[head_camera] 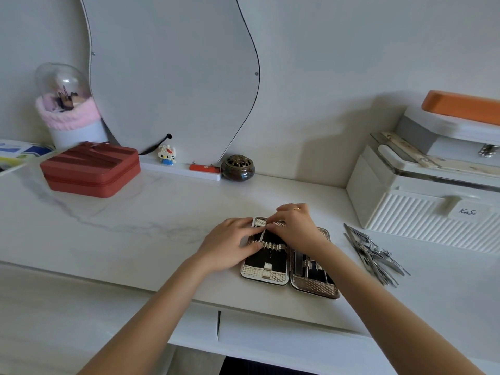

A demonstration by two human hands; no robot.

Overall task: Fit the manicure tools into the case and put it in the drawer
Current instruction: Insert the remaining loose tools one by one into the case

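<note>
The manicure case (313,286) lies open flat on the white table, silver-patterned rim, black lining with elastic loops. My left hand (230,244) rests on its left half, fingers pressing on the lining beside the loop strip. My right hand (296,227) is over the case's upper part and pinches a thin metal tool (262,234) that slants down into the left half. A pile of several loose steel manicure tools (374,253) lies on the table to the right of the case. The drawer front (284,334) sits below the table edge, closed.
A white ribbed storage box (405,212) with an orange-topped box on it stands at the right. A red zip case (90,170), a brown incense pot (237,167), a small figurine (167,155), a brush holder (67,112) and a curved mirror (173,77) line the back.
</note>
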